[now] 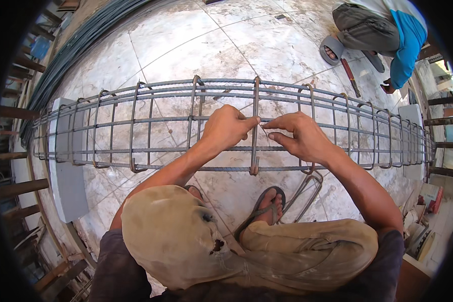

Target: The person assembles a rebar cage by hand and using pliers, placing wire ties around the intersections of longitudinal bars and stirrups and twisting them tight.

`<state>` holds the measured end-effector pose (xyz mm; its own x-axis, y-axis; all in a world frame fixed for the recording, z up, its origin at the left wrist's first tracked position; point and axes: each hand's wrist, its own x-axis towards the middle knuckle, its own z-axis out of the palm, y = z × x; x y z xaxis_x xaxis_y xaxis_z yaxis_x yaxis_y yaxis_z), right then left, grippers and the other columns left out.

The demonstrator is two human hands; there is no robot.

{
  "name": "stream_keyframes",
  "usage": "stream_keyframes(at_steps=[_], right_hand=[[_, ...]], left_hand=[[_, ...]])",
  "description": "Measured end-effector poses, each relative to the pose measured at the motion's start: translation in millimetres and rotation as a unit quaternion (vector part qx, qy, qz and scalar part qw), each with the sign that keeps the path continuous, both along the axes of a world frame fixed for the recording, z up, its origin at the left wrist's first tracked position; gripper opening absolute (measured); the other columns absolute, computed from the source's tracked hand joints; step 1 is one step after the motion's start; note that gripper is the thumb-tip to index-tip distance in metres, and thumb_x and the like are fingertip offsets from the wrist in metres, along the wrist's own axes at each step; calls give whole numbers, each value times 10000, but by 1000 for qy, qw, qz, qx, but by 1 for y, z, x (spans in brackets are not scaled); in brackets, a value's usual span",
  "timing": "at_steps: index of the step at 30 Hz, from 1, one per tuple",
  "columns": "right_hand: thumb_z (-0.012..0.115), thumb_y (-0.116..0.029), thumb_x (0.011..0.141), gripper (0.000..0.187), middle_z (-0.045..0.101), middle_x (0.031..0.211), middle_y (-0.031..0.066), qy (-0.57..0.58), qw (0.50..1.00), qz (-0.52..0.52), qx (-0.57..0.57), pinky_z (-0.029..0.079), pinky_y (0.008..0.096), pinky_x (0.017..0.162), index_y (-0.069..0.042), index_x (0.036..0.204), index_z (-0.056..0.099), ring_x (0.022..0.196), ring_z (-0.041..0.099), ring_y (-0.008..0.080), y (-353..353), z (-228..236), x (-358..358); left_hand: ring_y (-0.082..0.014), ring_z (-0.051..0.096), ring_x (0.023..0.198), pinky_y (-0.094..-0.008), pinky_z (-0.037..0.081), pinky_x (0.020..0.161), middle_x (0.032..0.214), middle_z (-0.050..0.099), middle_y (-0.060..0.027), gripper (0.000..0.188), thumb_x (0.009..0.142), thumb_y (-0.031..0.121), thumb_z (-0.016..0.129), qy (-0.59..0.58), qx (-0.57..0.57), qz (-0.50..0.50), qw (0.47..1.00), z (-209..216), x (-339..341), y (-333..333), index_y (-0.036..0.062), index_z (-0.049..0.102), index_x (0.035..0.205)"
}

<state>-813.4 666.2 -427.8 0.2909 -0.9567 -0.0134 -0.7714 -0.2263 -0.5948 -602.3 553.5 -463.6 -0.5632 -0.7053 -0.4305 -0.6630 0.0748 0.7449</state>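
A long cage of steel rebar (161,121) with square stirrups lies crosswise in front of me. My left hand (225,128) is closed in a pinch at the middle stirrup (255,100), its thumb and fingertip by the crossing with a long bar. What it pinches is too small to make out. On the stirrup's other side, my right hand (303,138) has its thumb and forefinger closed around a thin tie wire (266,135). The wire runs close to the same crossing. Both forearms reach over the cage's near bars.
Pale blocks, one at the left (69,191) and one at the right (411,146), prop up the cage. Loose bent stirrups (307,194) lie by my foot. A co-worker (382,30) crouches at upper right beside a red-handled tool (348,71). Long rebars (70,65) are bundled at upper left.
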Motion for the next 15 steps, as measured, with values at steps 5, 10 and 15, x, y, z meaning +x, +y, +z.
stream_keyframes(at_steps=[5, 10, 15], right_hand=[[799, -305, 871, 405, 768, 1100, 198, 23, 983, -122, 136, 551, 471, 912, -48, 1180, 752, 1052, 720, 391, -22, -11, 9], [753, -243, 880, 262, 758, 890, 206, 34, 985, -111, 123, 563, 520, 802, -40, 1045, 771, 887, 734, 405, -34, -34, 19], [722, -180, 852, 145, 730, 783, 201, 105, 991, -81, 9, 565, 511, 711, -44, 901, 714, 797, 728, 417, -34, -49, 24]], left_hand=[[-245, 702, 560, -399, 548, 587, 619, 715, -130, 560, 890, 523, 741, 18, 3, 4, 1000, -7, 2, 0, -17, 800, 754], [-239, 697, 558, -398, 546, 588, 627, 718, -130, 562, 894, 526, 741, 7, 7, 5, 1000, -4, 1, 0, -16, 801, 759], [-206, 636, 520, -387, 496, 548, 568, 658, -109, 565, 905, 512, 743, 4, 5, 9, 1000, 0, 2, 1, -17, 778, 712]])
